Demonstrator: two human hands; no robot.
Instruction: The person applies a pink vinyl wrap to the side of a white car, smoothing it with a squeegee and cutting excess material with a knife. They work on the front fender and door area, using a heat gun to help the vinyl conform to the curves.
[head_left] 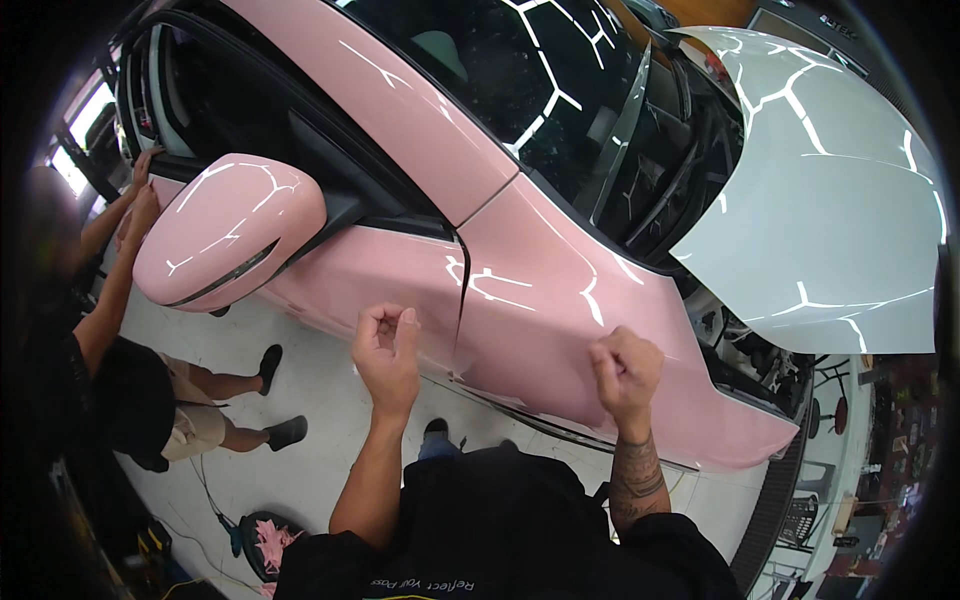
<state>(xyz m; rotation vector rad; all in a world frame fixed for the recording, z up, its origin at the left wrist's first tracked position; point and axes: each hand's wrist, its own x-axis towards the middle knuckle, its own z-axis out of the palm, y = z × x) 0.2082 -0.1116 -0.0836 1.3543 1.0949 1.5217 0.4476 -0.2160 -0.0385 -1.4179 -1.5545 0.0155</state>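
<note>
My left hand point(388, 365) is curled, thumb raised beside bent fingers, in front of the pink door panel point(340, 270). My right hand point(628, 372) is closed in a pinch against or just off the pink front fender point(540, 310). I cannot make out what, if anything, either hand holds. A narrow dark seam separates door and fender between and above my hands. The pink side mirror point(225, 215) juts out at the upper left, below the dark side window point(240, 120). The windshield point(490, 70) reflects hexagonal lights.
A co-worker point(120, 390) stands at the left, both hands on the car by the rear window. A raised pale bonnet point(820, 220) fills the upper right. Cables and a dark container point(268, 520) with pink scraps lie on the floor point(230, 340). A metal chair point(798, 518) stands at the right.
</note>
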